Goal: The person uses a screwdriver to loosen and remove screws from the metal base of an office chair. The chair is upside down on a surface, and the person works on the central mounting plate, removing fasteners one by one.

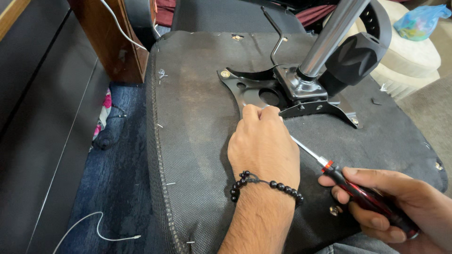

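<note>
An office chair seat (197,117) lies upside down, its dark fabric underside facing up. A black metal mounting plate (256,91) with a chrome gas cylinder (329,37) is fixed at its middle. My left hand (263,146), with a black bead bracelet at the wrist, rests knuckles-up at the plate's near edge, fingertips pinched around the screwdriver's tip. My right hand (395,202) grips the red-and-black handle of the screwdriver (329,167), whose steel shaft runs up-left under my left hand. What the tip touches is hidden.
A wooden furniture leg (113,42) stands at the upper left on blue carpet (117,178), with a white cable (94,226) lying there. A black lever (275,33) and knob (358,56) rise near the cylinder. A cream pouf (409,61) with a blue bag (421,21) sits right.
</note>
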